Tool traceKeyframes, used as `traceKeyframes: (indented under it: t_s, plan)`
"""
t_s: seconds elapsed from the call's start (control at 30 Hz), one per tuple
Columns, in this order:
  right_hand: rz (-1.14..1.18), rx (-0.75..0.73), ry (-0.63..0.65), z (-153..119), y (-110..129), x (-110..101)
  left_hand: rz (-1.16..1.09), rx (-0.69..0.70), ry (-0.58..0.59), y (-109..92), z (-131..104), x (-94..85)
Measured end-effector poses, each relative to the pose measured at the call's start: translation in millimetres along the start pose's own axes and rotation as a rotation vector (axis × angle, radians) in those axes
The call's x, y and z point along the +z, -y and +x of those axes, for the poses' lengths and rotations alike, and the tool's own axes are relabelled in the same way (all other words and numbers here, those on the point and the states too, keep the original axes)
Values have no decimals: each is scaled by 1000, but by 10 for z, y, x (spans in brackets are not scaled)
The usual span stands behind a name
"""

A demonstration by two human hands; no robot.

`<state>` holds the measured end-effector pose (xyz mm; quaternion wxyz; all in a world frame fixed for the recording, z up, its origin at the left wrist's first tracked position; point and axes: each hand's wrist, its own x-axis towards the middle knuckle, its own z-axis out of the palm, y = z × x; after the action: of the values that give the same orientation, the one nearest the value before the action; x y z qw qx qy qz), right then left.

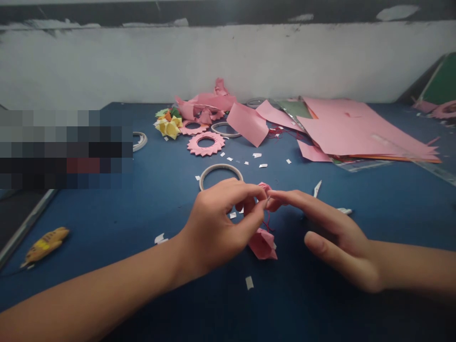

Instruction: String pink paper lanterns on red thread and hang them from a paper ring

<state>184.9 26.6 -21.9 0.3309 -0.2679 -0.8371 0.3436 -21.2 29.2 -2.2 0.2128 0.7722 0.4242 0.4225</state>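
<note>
My left hand (223, 221) is closed in a pinch, with a tiny greyish tip at its thumb and forefinger. What the pinch holds is too small to name. Opposite it, my right hand (338, 237) has its forefinger stretched to the left fingertips and its thumb spread wide. Below the fingertips lies a folded pink paper flower (263, 244), partly hidden by my left hand. A red thread (268, 222) runs between the flower and my hands. Another pink paper piece (264, 186) shows just behind the fingers.
A tape roll (221, 167) lies behind my left hand. Pink folded rings (205, 143), yellow paper flowers (170, 127) and pink sheets (359, 133) are at the back. An open white-handled tool (345, 211) lies behind my right hand. A yellow-brown object (46, 244) sits left; white scraps are scattered about.
</note>
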Motion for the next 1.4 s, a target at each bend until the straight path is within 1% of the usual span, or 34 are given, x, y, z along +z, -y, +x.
traceKeyframes:
  t_s: [0.37,0.57,0.63,0.73,0.87,0.97,1.17,1.27,1.4]
  plan:
    - [-59,-34,-11,7,-4,-17,5,-20,52,-28,-9,-1]
    - [-147,-65,-18,-3,-14,22,-20,0,48,-53,-18,0]
    - [-153,-30,-43,-3,-23,40,-25,-15,57,-68,-19,-4]
    - [-108,41,-118,10,-30,57,-36,-59,88,-87,-17,-9]
    - [-95,37,-237,39,-19,60,-103,-136,109,-89,-8,-10]
    - [-110,41,-303,58,-16,58,-139,-154,114,-84,-2,-8]
    - [-151,-22,-323,75,-26,59,-127,-161,146,-100,-1,-2]
    - [-179,-27,-308,74,-23,57,-128,-158,145,-98,-3,-3]
    - [-194,-22,-297,76,-7,50,-139,-174,178,-76,-7,5]
